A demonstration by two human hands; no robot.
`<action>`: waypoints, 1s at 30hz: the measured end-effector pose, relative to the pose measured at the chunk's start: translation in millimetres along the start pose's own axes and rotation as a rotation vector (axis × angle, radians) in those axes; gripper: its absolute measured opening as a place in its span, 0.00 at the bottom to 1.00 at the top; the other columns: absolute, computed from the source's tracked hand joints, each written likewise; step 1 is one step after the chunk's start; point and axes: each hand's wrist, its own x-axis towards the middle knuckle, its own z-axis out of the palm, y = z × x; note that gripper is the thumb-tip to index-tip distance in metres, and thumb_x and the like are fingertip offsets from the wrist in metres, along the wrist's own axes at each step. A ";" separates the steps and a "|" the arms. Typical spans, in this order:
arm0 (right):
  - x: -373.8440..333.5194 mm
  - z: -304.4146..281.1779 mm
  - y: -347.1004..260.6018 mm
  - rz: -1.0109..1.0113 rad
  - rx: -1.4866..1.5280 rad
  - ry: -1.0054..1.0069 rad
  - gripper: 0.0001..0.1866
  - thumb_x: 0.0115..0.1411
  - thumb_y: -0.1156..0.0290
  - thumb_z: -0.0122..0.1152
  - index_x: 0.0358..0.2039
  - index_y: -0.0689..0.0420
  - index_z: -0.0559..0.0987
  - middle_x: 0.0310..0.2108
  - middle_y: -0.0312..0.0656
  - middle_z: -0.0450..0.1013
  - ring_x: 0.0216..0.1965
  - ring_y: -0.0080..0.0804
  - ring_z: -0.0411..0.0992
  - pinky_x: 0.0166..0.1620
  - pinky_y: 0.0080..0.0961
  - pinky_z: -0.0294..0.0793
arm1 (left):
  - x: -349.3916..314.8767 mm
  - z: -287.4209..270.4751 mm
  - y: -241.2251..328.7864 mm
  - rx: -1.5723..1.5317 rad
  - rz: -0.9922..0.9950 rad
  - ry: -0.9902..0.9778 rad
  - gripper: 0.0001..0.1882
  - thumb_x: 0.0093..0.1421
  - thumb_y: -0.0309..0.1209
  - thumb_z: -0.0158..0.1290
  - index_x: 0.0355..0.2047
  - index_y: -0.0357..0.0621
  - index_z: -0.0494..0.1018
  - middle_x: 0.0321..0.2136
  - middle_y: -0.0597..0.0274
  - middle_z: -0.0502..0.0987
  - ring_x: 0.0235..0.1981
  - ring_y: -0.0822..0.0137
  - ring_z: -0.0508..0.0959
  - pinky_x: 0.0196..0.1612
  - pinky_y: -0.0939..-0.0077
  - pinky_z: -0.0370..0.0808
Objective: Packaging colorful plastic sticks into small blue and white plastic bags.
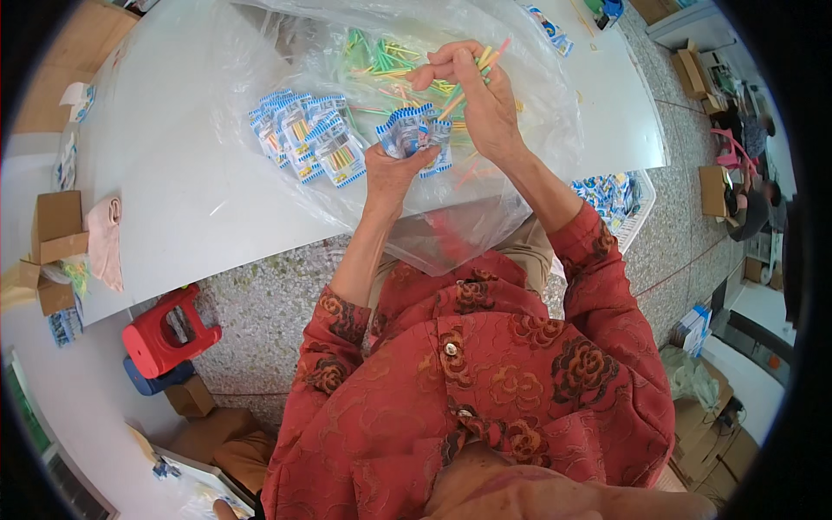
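Observation:
My left hand [390, 176] is closed on a blue-and-white plastic packet [400, 130], its thumb lying across it; whether it grips more than one packet I cannot tell. To its right, my right hand [490, 108] pinches a few thin coloured sticks [487, 59], yellow, green and pink, slanting up past the fingertips. Their lower ends point toward the packet. Just left of my left hand lies a pile of similar packets [303, 137], with coloured sticks showing through their clear fronts. Beyond my hands, many loose coloured sticks [386, 57] are scattered on a large clear plastic bag [325, 192].
The bag covers part of a white table [186, 165] and hangs over its near edge. A white basket [640, 208] of blue packets stands low at the right. Red [169, 334] and blue stools and cardboard boxes [59, 227] are at the left. Another packet [555, 33] lies far right.

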 end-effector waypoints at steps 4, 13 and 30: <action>1.1 1.9 -0.4 0.031 -0.023 -0.003 0.16 0.66 0.61 0.35 0.37 0.60 0.68 0.26 0.41 0.73 0.38 0.28 0.72 0.49 0.27 0.65 | -1.2 0.1 0.5 -0.019 0.014 -0.015 0.14 0.44 0.22 0.62 0.33 0.38 0.75 0.28 0.67 0.76 0.27 0.79 0.72 0.32 0.83 0.70; 3.7 0.6 4.9 0.172 0.105 0.079 0.16 0.66 0.60 0.36 0.34 0.59 0.68 0.26 0.41 0.72 0.37 0.28 0.71 0.45 0.25 0.68 | 0.1 -4.5 -1.2 0.135 0.121 -0.023 0.11 0.45 0.23 0.61 0.31 0.37 0.75 0.25 0.69 0.76 0.25 0.81 0.70 0.29 0.85 0.69; 0.4 3.3 11.7 0.064 -0.028 -0.069 0.16 0.66 0.61 0.36 0.33 0.58 0.69 0.27 0.41 0.73 0.38 0.28 0.71 0.49 0.28 0.65 | 4.5 0.6 5.9 0.106 0.114 -0.016 0.09 0.45 0.23 0.60 0.29 0.37 0.75 0.24 0.69 0.75 0.24 0.80 0.71 0.29 0.85 0.69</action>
